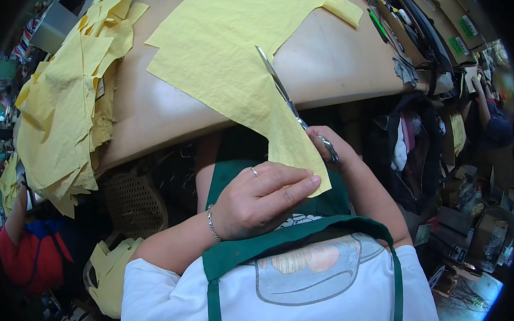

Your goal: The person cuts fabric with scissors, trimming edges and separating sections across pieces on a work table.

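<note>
A large yellow sheet (221, 40), which looks like thin leather or cloth, lies on the table and hangs over its front edge towards me. My left hand (264, 195) pinches the sheet's lower end close to my apron, fingers laid over it. In my right hand (331, 148) is a pair of scissors (282, 92), thumb and fingers at the handle loops. Their blades point away from me along the sheet's right edge, with one blade lying over the yellow material. Whether the other blade is underneath is hidden.
The tan table (339, 63) bears a heap of yellow pieces (62, 107) at the left. Boxes (435, 11) and a green pen (378, 25) sit at the right. A woven chair (134, 199) stands below. A co-worker in red (32, 253) is at the left, another person (496, 116) far right.
</note>
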A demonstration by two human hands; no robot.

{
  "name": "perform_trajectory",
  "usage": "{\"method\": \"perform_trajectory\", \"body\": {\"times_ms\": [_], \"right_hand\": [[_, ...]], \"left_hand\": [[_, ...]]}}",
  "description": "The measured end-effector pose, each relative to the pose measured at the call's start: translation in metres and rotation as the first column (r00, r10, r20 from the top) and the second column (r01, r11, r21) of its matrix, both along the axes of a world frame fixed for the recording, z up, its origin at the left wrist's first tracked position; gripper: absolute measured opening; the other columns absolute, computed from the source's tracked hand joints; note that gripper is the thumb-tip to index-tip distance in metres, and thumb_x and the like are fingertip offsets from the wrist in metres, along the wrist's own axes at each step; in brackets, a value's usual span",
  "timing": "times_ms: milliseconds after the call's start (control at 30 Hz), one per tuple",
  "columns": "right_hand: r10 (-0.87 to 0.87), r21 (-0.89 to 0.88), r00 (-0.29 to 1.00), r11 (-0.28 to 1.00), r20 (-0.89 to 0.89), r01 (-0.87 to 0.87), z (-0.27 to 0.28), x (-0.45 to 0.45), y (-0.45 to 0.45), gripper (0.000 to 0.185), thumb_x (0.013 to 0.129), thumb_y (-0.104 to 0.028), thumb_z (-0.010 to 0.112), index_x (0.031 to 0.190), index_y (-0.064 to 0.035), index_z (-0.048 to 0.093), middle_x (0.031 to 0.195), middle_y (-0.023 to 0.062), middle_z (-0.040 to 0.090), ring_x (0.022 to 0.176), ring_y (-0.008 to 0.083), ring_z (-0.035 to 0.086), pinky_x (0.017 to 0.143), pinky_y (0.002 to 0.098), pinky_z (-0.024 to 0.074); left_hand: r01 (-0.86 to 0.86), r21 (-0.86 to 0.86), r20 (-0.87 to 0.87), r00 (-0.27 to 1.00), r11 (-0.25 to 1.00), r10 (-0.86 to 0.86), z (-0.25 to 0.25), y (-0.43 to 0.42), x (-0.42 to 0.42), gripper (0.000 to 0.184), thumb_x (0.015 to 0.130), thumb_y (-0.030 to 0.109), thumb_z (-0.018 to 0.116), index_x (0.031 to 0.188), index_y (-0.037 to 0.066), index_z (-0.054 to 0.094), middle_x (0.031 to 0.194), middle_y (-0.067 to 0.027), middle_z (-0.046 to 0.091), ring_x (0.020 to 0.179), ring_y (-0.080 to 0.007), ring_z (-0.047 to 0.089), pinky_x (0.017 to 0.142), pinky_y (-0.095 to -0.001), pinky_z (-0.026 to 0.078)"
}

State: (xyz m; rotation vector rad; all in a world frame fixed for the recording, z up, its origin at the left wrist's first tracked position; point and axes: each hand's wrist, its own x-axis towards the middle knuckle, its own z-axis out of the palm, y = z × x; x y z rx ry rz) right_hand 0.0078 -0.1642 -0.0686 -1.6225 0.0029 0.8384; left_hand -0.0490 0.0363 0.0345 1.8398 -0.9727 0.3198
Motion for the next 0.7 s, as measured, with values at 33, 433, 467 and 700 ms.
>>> {"method": "perform_trajectory", "body": {"times_ms": [33, 433, 467, 700], "right_hand": [[-0.026, -0.019, 1.000, 0.999, -0.005, 0.026, 0.003, -0.003, -0.001, 0.062, 0.064, -0.070, 0.051, 0.065, -0.0084, 0.046, 0.053, -0.0002, 0.044, 0.046, 0.0079, 0.043, 0.041, 0.0221, 0.0362], [-0.160, -0.158, 0.985, 0.973, 0.071, 0.170, -0.003, -0.036, -0.035, 0.060, 0.062, -0.068, 0.057, 0.062, -0.0086, 0.045, 0.050, -0.0023, 0.042, 0.044, 0.0067, 0.043, 0.040, 0.0218, 0.0356], [-0.185, -0.179, 0.980, 0.965, 0.067, 0.194, -0.001, -0.039, -0.036, 0.060, 0.062, -0.067, 0.058, 0.061, -0.0085, 0.045, 0.050, -0.0024, 0.042, 0.044, 0.0066, 0.043, 0.041, 0.0217, 0.0356], [-0.275, -0.128, 0.959, 0.951, 0.068, 0.282, 0.014, -0.059, -0.045, 0.057, 0.060, -0.062, 0.063, 0.063, -0.0070, 0.048, 0.050, -0.0035, 0.042, 0.043, 0.0051, 0.043, 0.039, 0.0206, 0.0354]], "left_hand": [[0.006, -0.011, -0.006, 1.000, 1.000, -0.006, 0.003, 0.000, 0.001, 0.033, 0.065, -0.002, 0.063, 0.098, -0.002, 0.059, 0.089, -0.0145, 0.059, 0.074, -0.0228, 0.059, 0.062, -0.0299, 0.048], [0.099, -0.150, -0.033, 0.994, 0.984, -0.105, 0.022, -0.002, 0.013, 0.026, 0.072, -0.004, 0.059, 0.098, -0.003, 0.058, 0.090, -0.0164, 0.059, 0.073, -0.0218, 0.060, 0.062, -0.0279, 0.048], [0.100, -0.166, -0.051, 0.993, 0.981, -0.110, 0.023, -0.001, 0.013, 0.024, 0.073, -0.004, 0.058, 0.098, -0.003, 0.058, 0.089, -0.0164, 0.059, 0.072, -0.0218, 0.059, 0.062, -0.0280, 0.048], [0.062, -0.229, -0.095, 0.992, 0.971, -0.086, 0.029, 0.004, 0.025, 0.032, 0.069, -0.005, 0.063, 0.101, -0.003, 0.058, 0.087, -0.0133, 0.059, 0.071, -0.0192, 0.059, 0.060, -0.0241, 0.048]]}}
